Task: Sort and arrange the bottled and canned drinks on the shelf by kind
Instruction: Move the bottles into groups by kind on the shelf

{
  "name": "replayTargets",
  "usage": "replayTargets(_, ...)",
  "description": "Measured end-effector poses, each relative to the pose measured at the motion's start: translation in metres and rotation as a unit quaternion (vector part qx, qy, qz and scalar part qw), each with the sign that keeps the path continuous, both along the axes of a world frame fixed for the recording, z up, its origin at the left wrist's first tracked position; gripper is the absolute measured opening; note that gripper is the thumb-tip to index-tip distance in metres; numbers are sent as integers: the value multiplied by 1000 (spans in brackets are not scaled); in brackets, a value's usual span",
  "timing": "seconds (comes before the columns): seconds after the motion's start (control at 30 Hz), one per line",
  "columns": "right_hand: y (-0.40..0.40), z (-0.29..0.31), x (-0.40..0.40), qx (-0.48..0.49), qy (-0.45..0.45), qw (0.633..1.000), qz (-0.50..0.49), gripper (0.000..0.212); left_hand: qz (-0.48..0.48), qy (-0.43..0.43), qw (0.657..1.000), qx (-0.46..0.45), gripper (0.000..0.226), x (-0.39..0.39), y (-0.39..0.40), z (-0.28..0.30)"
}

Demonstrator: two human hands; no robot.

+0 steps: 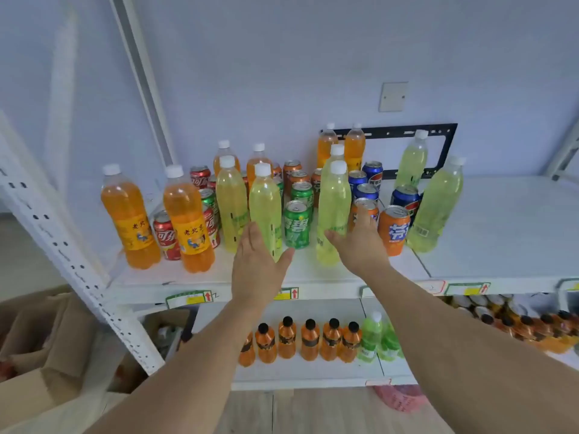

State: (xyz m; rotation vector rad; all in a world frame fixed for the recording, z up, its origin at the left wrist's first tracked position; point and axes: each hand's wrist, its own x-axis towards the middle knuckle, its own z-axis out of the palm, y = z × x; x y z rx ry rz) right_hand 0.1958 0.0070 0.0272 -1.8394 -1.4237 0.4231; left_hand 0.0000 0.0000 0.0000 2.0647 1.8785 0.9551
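Upper shelf (501,277), front row: yellow-green bottle (332,211) beside green can (297,225).
Handling: bottle likely heavy when full, smooth, top-heavy; best taken round mid-body. Cans rigid, light, liable to tip neighbours.
Hands: left hand (258,270) flat, fingers straight, empty; right hand (363,245) spread against bottle and orange can (363,211), gripping nothing.
Obscured: rear cans and their labels.

left hand (257,267) flat, fingers straight, before yellow-green bottle (265,211) | right hand (360,242) open between pale green bottle (334,211) and orange can (393,230) | green can (297,225) between hands | white shelf (501,233)
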Motion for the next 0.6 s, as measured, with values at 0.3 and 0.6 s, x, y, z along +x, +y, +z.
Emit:
replayTargets(0.3, 48, -32, 4, -9, 184, 983, 24, 66, 67, -235, 968, -60, 94, 13, 53, -21)
replayTargets(0.6, 28, -40, 16, 31, 216, 975, 32, 54, -38, -363, 928, -81, 41, 22, 9, -23)
